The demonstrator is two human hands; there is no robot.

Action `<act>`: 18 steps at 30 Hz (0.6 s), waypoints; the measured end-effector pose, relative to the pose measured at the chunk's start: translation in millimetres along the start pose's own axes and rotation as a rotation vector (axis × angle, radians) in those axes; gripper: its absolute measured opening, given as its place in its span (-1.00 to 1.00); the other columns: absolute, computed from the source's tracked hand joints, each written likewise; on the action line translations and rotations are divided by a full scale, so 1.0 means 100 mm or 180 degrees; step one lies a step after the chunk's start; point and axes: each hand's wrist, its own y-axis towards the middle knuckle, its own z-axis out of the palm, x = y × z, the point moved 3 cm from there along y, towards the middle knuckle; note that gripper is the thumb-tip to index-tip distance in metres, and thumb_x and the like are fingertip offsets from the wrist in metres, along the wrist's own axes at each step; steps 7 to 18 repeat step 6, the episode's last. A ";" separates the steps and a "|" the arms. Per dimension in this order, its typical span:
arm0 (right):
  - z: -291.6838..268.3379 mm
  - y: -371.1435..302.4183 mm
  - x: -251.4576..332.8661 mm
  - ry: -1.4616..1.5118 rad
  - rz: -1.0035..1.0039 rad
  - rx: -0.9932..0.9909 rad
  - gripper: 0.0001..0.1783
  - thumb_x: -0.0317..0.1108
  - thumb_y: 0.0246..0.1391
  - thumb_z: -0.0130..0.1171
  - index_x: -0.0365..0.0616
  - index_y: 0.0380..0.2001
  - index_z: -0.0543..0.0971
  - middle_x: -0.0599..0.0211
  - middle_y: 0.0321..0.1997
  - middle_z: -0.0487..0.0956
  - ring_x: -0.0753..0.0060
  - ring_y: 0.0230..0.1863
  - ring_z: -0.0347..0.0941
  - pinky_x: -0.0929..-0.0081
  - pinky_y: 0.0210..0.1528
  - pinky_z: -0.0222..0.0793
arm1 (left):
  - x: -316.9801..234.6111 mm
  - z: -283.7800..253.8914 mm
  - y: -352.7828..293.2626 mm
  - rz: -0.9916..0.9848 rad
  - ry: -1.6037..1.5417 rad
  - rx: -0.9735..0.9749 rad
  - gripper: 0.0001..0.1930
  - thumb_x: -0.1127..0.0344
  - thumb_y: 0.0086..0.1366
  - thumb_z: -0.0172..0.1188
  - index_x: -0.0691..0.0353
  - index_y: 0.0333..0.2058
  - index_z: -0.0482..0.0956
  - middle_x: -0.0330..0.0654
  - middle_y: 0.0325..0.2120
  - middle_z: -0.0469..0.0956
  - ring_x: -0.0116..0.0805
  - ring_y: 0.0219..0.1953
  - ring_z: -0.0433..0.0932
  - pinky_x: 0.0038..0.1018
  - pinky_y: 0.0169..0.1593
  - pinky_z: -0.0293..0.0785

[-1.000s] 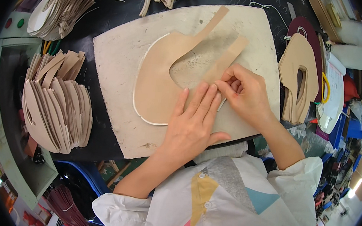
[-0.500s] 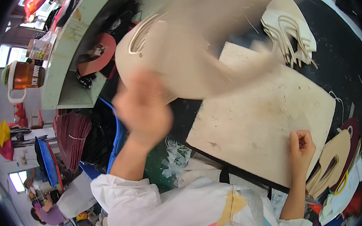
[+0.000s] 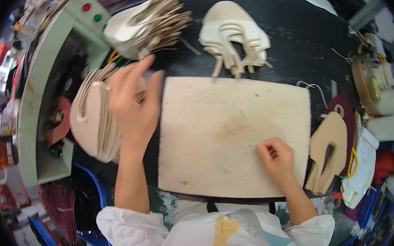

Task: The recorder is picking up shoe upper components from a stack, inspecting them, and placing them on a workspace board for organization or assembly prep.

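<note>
My left hand (image 3: 135, 101) is raised at the left edge of the pale board, slightly blurred, its fingers and thumb apart. Just beside and partly behind it lies a stack of beige curved shoe-upper pieces (image 3: 94, 126); the hand hides part of the stack, and I cannot tell whether they touch. Over the right part of the stained, off-white board (image 3: 205, 138), my right hand (image 3: 278, 158) is curled into a loose fist, and nothing shows in it. Beyond the board's far edge, more beige and white upper pieces (image 3: 235, 30) lie overlapped with their strips toward me.
A fanned bundle of white and beige pieces (image 3: 130, 28) sits at the far left, by a pale green machine housing (image 3: 34, 104). Right of the board are a beige cut piece (image 3: 328, 144), a maroon piece (image 3: 348, 110) and a tape roll (image 3: 362, 79). A blue bin (image 3: 93, 179) stands lower left.
The view has turned, and the board now sits square before me. The large blurred beige shape over the board is gone. My left hand's fingers now show apart; my right hand stays curled.
</note>
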 end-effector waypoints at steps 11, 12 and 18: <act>-0.68 -0.19 -0.05 -0.0346 -0.0095 -0.0447 -0.92 -0.47 0.01 0.35 -0.18 -0.47 0.61 0.32 -0.49 0.61 0.40 -0.54 0.53 0.58 -0.47 0.42 | 0.50 2.26 0.74 0.0374 -0.0264 0.0609 -0.54 0.15 0.19 0.32 0.24 0.02 0.56 0.15 -0.09 0.57 0.01 -0.06 0.56 -0.24 0.09 0.41; -0.68 -0.19 -0.05 -0.0346 -0.0095 -0.0447 -0.92 -0.47 0.01 0.35 -0.18 -0.47 0.61 0.32 -0.49 0.61 0.40 -0.54 0.53 0.58 -0.47 0.42 | 0.50 2.26 0.74 0.0374 -0.0264 0.0609 -0.54 0.15 0.19 0.32 0.24 0.02 0.56 0.15 -0.09 0.57 0.01 -0.06 0.56 -0.24 0.09 0.41; -0.68 -0.19 -0.05 -0.0346 -0.0095 -0.0447 -0.92 -0.47 0.01 0.35 -0.18 -0.47 0.61 0.32 -0.49 0.61 0.40 -0.54 0.53 0.58 -0.47 0.42 | 0.50 2.26 0.74 0.0374 -0.0264 0.0609 -0.54 0.15 0.19 0.32 0.24 0.02 0.56 0.15 -0.09 0.57 0.01 -0.06 0.56 -0.24 0.09 0.41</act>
